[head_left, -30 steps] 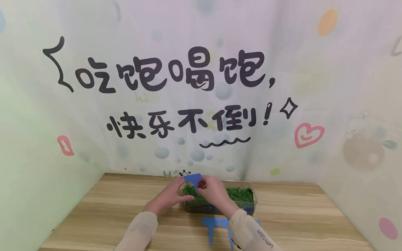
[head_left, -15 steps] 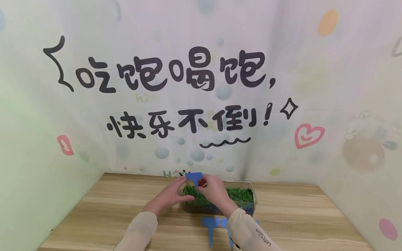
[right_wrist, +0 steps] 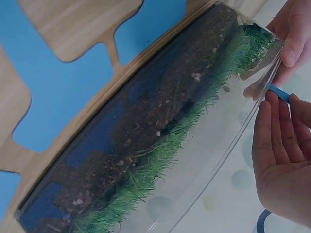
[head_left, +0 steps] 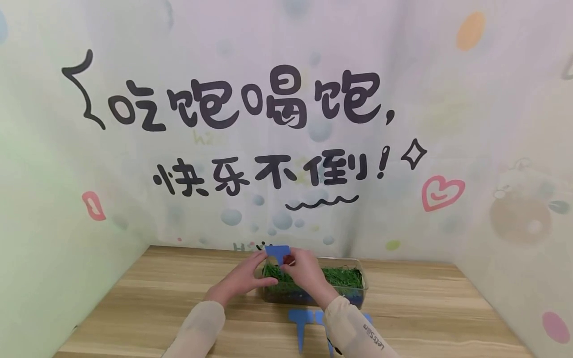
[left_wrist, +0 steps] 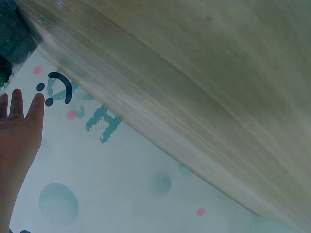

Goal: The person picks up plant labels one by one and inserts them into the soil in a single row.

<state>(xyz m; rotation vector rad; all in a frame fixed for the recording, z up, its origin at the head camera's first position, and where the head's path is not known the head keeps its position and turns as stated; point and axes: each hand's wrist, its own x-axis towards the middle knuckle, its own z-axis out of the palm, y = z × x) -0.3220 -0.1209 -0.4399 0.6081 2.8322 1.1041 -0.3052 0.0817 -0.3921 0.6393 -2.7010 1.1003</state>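
The right hand [head_left: 309,272] pinches a blue T-shaped tag [head_left: 277,251] by its stem between thumb and fingers, its crossbar up. Just left of it, the left hand [head_left: 241,277] spreads thumb and fairly straight fingers around the near end of a clear container [head_left: 358,298]; firm contact is hard to judge. Grass [head_left: 342,276] fills the container beneath the right hand. Nearer the person, more blue tags [head_left: 300,317] lie on the worktop [head_left: 416,303].

The left hand [head_left: 240,276] and right hand [head_left: 305,272] are bare; the cream fabric left sleeve [head_left: 197,328] ends rounded, and the matching cream right sleeve [head_left: 351,330] bears dark lettering [head_left: 375,339].
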